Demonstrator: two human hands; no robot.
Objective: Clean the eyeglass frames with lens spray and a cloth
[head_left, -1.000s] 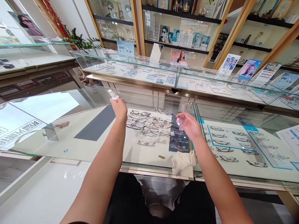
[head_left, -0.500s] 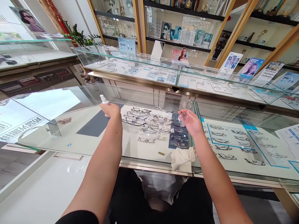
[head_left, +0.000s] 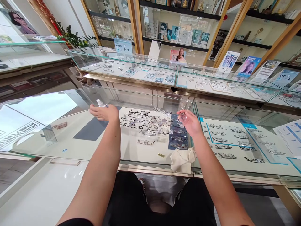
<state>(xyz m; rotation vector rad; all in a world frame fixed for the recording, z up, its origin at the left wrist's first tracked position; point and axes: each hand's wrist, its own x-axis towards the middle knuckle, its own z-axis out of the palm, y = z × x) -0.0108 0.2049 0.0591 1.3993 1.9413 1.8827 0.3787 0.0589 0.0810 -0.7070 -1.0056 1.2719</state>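
At the far left side of the glass counter, my left hand (head_left: 104, 113) has its fingers spread, right beside a small white-capped bottle (head_left: 100, 103) that stands partly hidden behind it. My right hand (head_left: 191, 121) pinches a clear round lens (head_left: 182, 118) above the counter. Just below my right wrist a cream cloth (head_left: 182, 160) lies crumpled on the glass near the front edge. Rows of eyeglasses (head_left: 145, 142) are visible under the glass between my arms.
The glass counter (head_left: 138, 157) spans the front, with a dark grey mat (head_left: 88, 131) and a brown tag (head_left: 60, 125) at its left. More framed glasses (head_left: 227, 155) show at the right. A second glass display case (head_left: 150, 82) and printed signs (head_left: 123, 47) stand behind.
My left hand has opened its fingers from around the bottle, which now stands behind the hand. My right hand still holds the lens. The view has shifted slightly.
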